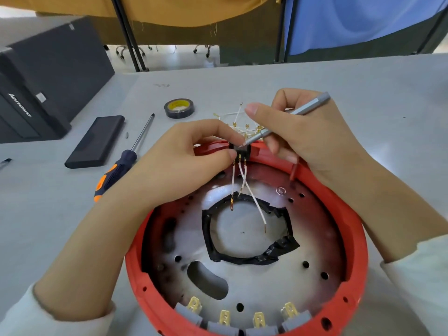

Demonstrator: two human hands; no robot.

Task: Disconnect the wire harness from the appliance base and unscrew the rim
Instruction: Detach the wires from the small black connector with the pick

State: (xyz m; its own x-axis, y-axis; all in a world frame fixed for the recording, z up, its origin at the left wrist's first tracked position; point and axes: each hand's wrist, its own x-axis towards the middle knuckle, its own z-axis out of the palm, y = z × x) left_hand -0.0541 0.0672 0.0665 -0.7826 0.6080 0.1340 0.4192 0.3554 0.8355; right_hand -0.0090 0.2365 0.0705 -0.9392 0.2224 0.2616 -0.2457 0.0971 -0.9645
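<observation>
Left hand [184,161] curled, thumb and forefinger pinching the small black connector block [240,149] at the far side of the red rim [356,238]. Right hand [310,139] curled round a thin grey precision screwdriver [291,117], held like a pen, tip touching the top of the black connector block. Three thin white wires [244,183] hanging from the block down over the appliance base [261,277], ends loose above the middle opening, one with a small gold ring terminal. More white wires with gold terminals [238,122] lying in a loose heap on the table [363,81] just behind the rim, partly hidden by the right hand. Base resting on the table directly before the person, a round metal plate with many holes, ringed by the red rim; middle opening edged with crumpled black tape. Four grey holders with gold spade terminals [242,318] in a row along the near inner edge. Left of the base, a large screwdriver with blue and orange handle [116,170], lying flat, near the left wrist. Further left a flat black case [97,141]. Behind, a roll of black tape with yellow core [179,107]. At far left a black computer tower [46,81] lying on its side
</observation>
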